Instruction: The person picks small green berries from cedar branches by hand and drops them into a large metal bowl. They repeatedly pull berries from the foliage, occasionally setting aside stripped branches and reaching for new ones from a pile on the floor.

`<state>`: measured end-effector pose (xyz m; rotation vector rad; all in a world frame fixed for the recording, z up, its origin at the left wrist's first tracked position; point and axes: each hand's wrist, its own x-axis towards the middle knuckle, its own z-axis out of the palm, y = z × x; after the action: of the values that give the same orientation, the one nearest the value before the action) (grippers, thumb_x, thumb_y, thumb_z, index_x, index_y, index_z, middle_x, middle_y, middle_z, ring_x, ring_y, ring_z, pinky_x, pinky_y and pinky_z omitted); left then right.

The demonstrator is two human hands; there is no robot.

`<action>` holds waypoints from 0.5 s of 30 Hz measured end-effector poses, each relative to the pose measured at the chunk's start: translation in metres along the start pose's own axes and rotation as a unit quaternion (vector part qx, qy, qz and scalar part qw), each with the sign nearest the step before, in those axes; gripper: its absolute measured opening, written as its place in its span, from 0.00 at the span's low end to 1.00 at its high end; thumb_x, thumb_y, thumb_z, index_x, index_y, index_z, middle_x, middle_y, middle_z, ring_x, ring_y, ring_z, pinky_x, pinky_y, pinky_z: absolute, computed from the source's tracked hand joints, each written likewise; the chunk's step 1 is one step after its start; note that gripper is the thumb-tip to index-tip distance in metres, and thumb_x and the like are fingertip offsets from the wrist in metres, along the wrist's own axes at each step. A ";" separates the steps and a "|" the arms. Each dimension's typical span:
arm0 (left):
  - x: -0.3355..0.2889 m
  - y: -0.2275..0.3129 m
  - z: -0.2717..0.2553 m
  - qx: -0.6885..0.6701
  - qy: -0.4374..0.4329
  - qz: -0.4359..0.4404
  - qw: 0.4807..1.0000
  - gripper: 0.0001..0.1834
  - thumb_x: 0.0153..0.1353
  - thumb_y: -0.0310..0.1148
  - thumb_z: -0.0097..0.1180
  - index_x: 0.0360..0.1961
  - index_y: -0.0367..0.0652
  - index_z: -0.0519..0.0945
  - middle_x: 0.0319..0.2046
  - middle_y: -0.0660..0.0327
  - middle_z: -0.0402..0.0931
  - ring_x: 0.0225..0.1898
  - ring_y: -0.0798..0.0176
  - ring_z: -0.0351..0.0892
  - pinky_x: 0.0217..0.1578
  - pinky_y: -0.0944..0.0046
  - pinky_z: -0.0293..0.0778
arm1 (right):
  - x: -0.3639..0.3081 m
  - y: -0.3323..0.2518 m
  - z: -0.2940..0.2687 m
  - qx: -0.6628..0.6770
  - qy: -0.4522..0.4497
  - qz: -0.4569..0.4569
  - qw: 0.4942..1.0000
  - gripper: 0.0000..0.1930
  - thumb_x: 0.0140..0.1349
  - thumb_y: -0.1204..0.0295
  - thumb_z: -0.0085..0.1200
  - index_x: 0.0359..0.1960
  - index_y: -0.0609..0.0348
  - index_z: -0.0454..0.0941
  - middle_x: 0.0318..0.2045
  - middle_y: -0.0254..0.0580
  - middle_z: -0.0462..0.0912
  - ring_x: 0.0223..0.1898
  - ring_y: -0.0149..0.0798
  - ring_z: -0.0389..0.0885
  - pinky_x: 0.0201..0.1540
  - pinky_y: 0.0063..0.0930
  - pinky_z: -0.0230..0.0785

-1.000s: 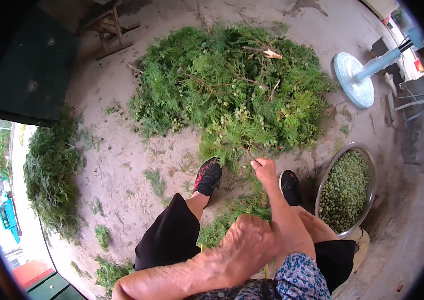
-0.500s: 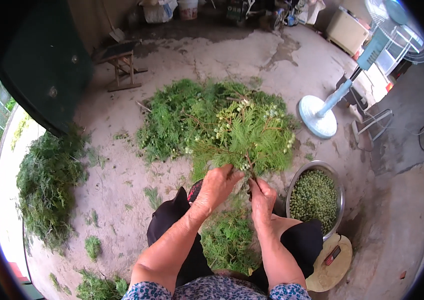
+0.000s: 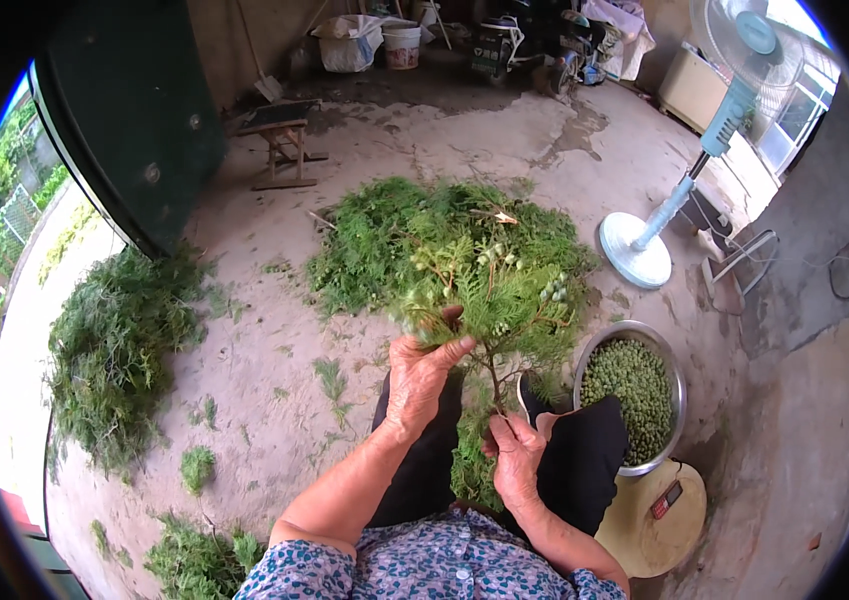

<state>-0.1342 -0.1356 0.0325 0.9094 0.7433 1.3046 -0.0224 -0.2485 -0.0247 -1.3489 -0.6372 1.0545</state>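
A leafy conifer branch (image 3: 514,300) with pale green seed cones stands up in front of me. My right hand (image 3: 516,460) is closed round its bare lower stem. Higher up, my left hand (image 3: 422,380) is among the left-side sprigs, thumb and fingers closing on the foliage; its fingertips are partly lost in leaves and blur. Beyond the branch spreads a large pile of cut conifer branches (image 3: 374,240) on the floor. A metal basin (image 3: 680,400) full of picked green cones (image 3: 629,395) sits right of my knee. More greenery (image 3: 474,465) lies between my legs.
A second heap of branches (image 3: 109,350) lies at left by the dark green door (image 3: 134,130), with a smaller clump (image 3: 194,560) nearer. At right stand a pedestal fan (image 3: 639,250) and a round stool (image 3: 659,545) bearing a phone (image 3: 666,500). A small wooden stool (image 3: 284,150) stands far left.
The branch is held closer to me, away from the pile. My left hand has shifted up along its left side, while my right hand has come lower and nearer with the stem.
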 end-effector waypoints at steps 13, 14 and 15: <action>-0.042 -0.015 -0.014 0.227 -0.154 -0.055 0.960 0.19 0.58 0.24 0.50 0.52 0.39 0.69 0.36 0.63 0.77 0.41 0.72 0.72 0.43 0.70 0.68 | -0.032 -0.032 -0.034 -0.320 -0.120 -0.200 0.918 0.09 0.50 0.78 0.55 0.34 0.67 0.76 0.24 0.46 0.78 0.24 0.34 0.78 0.27 0.24 0.68; -0.043 -0.013 -0.011 0.228 -0.156 -0.059 0.959 0.19 0.58 0.24 0.50 0.52 0.39 0.69 0.36 0.63 0.77 0.41 0.72 0.72 0.43 0.70 0.68 | -0.029 -0.041 -0.034 -0.279 -0.105 -0.205 0.932 0.08 0.53 0.79 0.53 0.35 0.66 0.76 0.24 0.40 0.78 0.25 0.29 0.76 0.26 0.21 0.68; -0.043 -0.011 -0.008 0.250 -0.166 -0.025 0.953 0.19 0.58 0.24 0.50 0.52 0.39 0.69 0.36 0.63 0.76 0.40 0.72 0.72 0.43 0.71 0.68 | -0.026 -0.051 -0.033 -0.248 -0.087 -0.191 0.946 0.07 0.55 0.79 0.51 0.36 0.66 0.76 0.25 0.39 0.78 0.25 0.27 0.76 0.26 0.19 0.68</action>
<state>-0.1412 -0.1772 0.0175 1.4667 0.8356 0.8929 0.0073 -0.2819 0.0240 -1.4810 -1.3061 0.7216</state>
